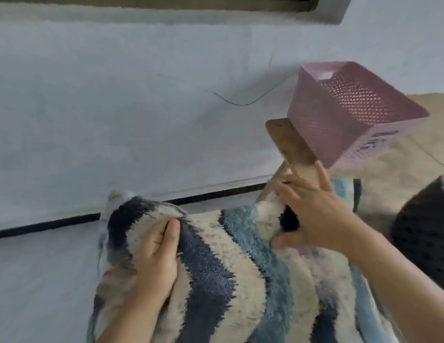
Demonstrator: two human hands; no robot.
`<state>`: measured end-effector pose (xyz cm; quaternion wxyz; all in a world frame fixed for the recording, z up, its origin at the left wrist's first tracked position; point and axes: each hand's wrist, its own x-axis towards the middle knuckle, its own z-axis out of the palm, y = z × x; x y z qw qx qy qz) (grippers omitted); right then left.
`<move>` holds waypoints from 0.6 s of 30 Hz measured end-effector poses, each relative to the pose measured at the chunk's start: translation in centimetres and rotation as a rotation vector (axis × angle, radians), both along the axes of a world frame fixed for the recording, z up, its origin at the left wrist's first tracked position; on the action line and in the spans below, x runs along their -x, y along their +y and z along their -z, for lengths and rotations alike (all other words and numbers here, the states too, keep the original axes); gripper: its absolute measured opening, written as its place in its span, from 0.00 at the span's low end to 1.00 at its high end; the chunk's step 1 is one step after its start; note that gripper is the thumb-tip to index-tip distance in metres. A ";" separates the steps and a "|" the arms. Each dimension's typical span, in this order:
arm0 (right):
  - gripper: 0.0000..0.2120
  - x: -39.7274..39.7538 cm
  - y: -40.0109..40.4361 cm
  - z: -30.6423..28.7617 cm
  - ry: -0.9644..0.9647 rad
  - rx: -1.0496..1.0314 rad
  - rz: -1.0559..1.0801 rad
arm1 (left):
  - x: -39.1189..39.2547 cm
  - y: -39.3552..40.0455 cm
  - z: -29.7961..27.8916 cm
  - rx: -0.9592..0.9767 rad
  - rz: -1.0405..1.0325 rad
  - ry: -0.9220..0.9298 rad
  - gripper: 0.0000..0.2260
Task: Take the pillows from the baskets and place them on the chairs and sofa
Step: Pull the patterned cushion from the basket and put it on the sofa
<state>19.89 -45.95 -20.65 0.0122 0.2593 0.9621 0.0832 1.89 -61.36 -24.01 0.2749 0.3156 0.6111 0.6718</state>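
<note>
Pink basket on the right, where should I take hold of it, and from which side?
Grip the pink basket at the handle slot in its far end wall, probably coming from above: its open top faces up and the cutout gives a hooked hold, whereas the perforated side walls slope smoothly.

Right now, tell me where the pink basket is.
In the head view the pink basket sits tilted at upper right, just above the right hand and beyond the striped pillow.
</note>
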 end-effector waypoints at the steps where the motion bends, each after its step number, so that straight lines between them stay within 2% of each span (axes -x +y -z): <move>1: 0.43 2.7 -0.4 1.6 -0.124 0.132 -0.046 | 1.3 -1.6 0.6 0.015 -0.018 -0.013 0.28; 2: 0.38 5.0 -0.9 3.2 -0.205 0.261 -0.102 | 2.7 -3.2 1.5 0.055 -0.047 0.014 0.28; 3: 0.33 6.9 -1.3 4.5 -0.181 0.287 -0.162 | 4.1 -4.5 2.4 0.110 -0.063 0.103 0.24; 4: 0.30 8.7 -1.8 5.8 -0.142 0.244 -0.231 | 5.5 -5.8 2.8 0.194 -0.071 0.269 0.19; 6: 0.28 12.1 -3.1 7.1 0.028 0.227 -0.339 | 8.8 -8.4 4.3 0.400 -0.088 0.591 0.20; 8: 0.22 15.9 -4.3 8.3 0.133 0.267 -0.478 | 11.9 -11.0 6.7 0.574 -0.145 0.723 0.21; 10: 0.17 20.6 -6.0 9.1 0.042 0.344 -0.564 | 13.9 -13.3 8.7 0.719 -0.212 0.716 0.22; 12: 0.16 25.4 -6.7 10.4 0.007 0.368 -0.608 | 15.7 -15.0 9.0 0.862 -0.153 0.576 0.16; 14: 0.18 30.6 -7.2 10.8 -0.005 0.439 -0.657 | 18.3 -16.4 8.5 0.952 -0.135 0.495 0.23; 17: 0.24 40.1 -8.7 10.0 -0.100 0.433 -0.816 | 23.4 -19.1 8.5 1.018 -0.307 0.533 0.29; 18: 0.25 43.3 -9.7 9.4 -0.087 0.421 -0.891 | 25.3 -20.2 8.5 0.986 -0.416 0.631 0.31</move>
